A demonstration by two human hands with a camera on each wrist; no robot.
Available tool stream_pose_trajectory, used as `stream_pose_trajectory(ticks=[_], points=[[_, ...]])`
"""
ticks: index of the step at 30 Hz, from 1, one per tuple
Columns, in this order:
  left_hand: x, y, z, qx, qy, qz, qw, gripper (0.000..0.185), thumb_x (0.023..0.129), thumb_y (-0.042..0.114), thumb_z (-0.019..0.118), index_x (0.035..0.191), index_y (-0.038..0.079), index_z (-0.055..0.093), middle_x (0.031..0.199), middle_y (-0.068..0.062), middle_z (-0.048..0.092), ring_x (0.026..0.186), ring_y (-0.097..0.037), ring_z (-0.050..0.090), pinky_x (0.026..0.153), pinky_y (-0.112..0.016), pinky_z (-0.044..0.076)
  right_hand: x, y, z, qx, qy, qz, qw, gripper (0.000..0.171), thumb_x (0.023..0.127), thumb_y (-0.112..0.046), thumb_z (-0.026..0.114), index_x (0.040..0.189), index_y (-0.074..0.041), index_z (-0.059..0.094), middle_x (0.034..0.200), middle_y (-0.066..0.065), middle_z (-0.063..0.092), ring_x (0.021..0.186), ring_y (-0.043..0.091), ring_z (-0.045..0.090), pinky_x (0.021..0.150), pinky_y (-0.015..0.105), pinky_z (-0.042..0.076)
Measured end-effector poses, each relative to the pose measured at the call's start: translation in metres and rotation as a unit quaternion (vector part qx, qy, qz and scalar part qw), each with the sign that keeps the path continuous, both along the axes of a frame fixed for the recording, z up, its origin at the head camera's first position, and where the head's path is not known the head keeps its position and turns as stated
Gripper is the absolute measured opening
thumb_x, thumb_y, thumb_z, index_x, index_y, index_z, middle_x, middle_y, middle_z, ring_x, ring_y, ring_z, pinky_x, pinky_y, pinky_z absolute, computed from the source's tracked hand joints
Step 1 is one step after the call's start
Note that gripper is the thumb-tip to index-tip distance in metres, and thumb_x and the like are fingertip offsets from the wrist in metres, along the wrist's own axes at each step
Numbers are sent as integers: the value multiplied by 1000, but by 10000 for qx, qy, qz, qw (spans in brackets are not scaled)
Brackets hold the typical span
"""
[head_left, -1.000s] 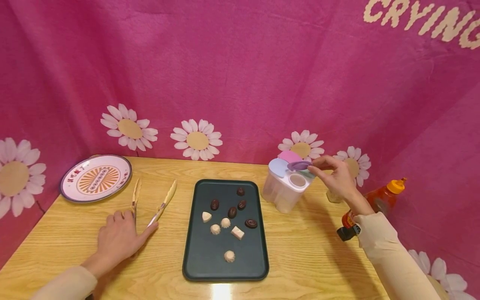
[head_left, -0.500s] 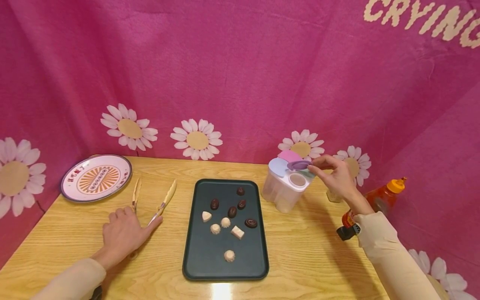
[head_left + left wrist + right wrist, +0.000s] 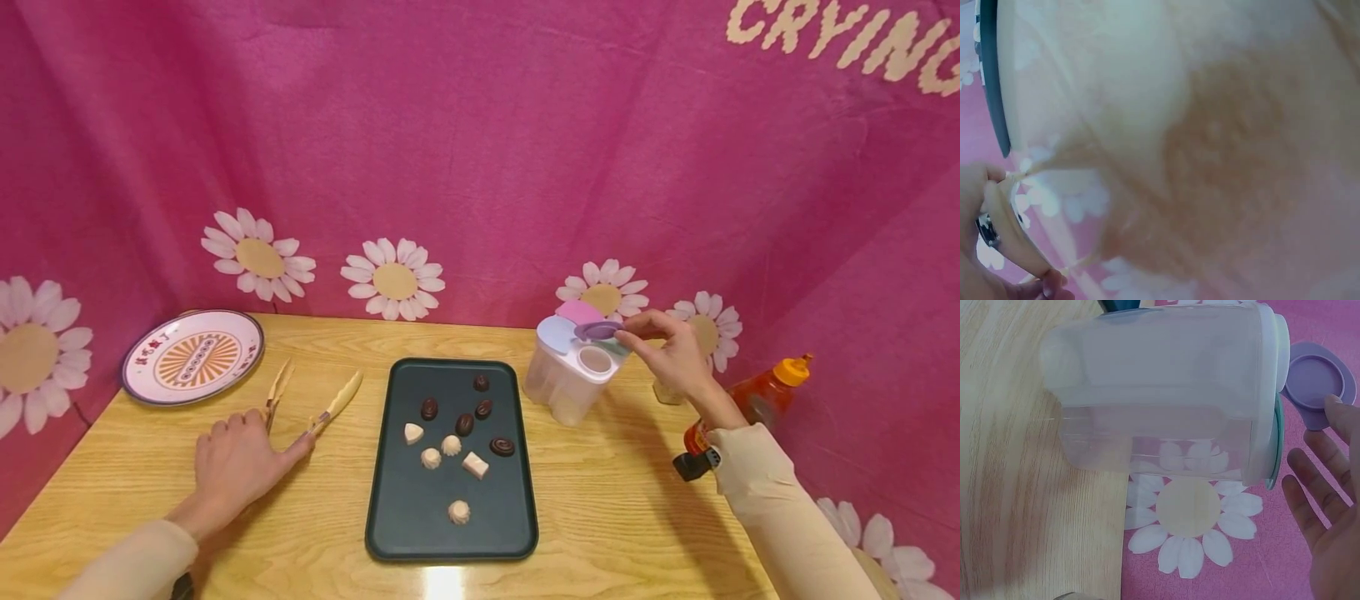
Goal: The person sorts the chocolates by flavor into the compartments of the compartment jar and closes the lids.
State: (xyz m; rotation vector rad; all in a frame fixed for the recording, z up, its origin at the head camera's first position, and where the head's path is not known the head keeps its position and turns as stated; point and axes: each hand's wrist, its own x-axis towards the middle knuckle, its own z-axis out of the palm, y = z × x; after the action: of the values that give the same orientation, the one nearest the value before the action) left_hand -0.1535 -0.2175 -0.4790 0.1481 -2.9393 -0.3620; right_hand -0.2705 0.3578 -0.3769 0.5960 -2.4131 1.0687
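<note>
1. The tabletop [image 3: 600,517] is hemmed in at the back and both sides by a pink daisy-print cloth [image 3: 465,167]; the near edge runs along the bottom of the head view.
2. Bare wood lies between the dark tray [image 3: 420,517] and the left hand [image 3: 236,467], and a wider bare stretch lies in front of the clear container [image 3: 566,392], between the tray and the right forearm.
3. A round printed plate [image 3: 192,357] sits at the back left corner, close to the cloth; a red sauce bottle [image 3: 757,400] lies at the right edge, behind the right wrist.
4. The left hand lies palm down on the tabletop at the hinge end of the yellow tongs [image 3: 330,408]; its fingers are loosely spread, the forefinger touching one tong arm. The two arms splay apart toward the back.
5. The right hand [image 3: 675,354] reaches over the container; its thumb and forefinger pinch the edge of the purple flap lid [image 3: 597,331], which is lifted off a round opening. The other fingers are held straight.
6. The container stands just right of the tray's back corner. It is translucent, with a white top and pastel flaps in pink, blue and purple.
7. Dark and white chocolates [image 3: 459,433] lie scattered on the tray.
</note>
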Motion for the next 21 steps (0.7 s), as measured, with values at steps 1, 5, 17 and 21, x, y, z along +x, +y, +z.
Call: stream_pose_trajectory(ticks=[1,5,17,21], points=[[0,0,1,-48,101,-69,9999,76,83,73,69,79,-1,53,78,-23,56,75,-43,59,64,-53,44,0,0,0,5,-14,-21,10000,12,91,-2,79,103,-2,77,97,15,80,85,-11,66,80,8,52],[2,1,8,-322,644,-374,9967,69,78,66,76,74,1,52,72,-19,55,66,-38,58,57,-50,45,0,1,0,33,-35,-71,10000,10,93,-6,79,102,-2,77,96,12,80,84,-11,66,79,9,52],[7,5,39,-643,1891,-1080,9739,67,65,58,86,80,-3,61,72,-16,58,64,-36,57,57,-49,47,0,0,-1,36,43,-20,10000,9,92,-5,79,101,-1,77,96,16,79,84,-12,66,79,8,52],[10,8,50,-841,1926,-1380,9679,70,66,60,84,86,-4,65,78,-18,62,71,-37,59,64,-51,48,1,-1,0,51,83,-14,10000,11,90,2,79,101,-1,77,96,21,78,84,-13,65,79,7,52]])
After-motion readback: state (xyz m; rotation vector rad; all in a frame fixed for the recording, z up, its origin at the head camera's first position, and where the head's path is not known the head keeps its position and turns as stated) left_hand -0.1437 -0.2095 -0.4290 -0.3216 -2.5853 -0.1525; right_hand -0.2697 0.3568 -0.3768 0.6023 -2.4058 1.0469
